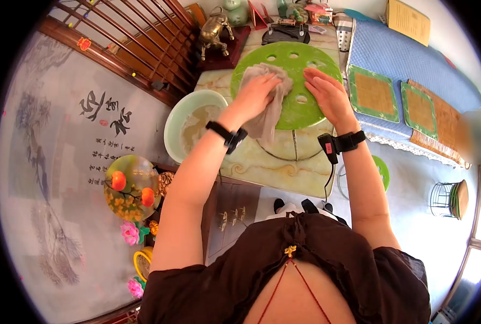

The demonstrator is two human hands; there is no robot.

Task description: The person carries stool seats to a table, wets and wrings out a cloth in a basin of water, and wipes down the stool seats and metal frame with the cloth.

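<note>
A round green stool seat (308, 116) with several holes lies on the marble-topped table (240, 162), its thin metal legs partly showing below it. My left hand (254, 97) is closed on a pale grey cloth (267, 121) and presses it against the left side of the seat. The cloth is bunched under the fingers and hangs over the near edge. On the right side of the seat rests my right hand (329, 97), fingers stretched out and holding nothing. Left of the cloth stands a pale green basin (171, 127) with cloudy water in it.
A brass animal figure (216, 35) on a dark red base and a black bag (285, 34) stand at the table's back. To the right is a blue-covered seat (402, 59) with mats. Stacked stools (450, 198) stand on the floor. A slatted wooden screen (138, 40) borders the left.
</note>
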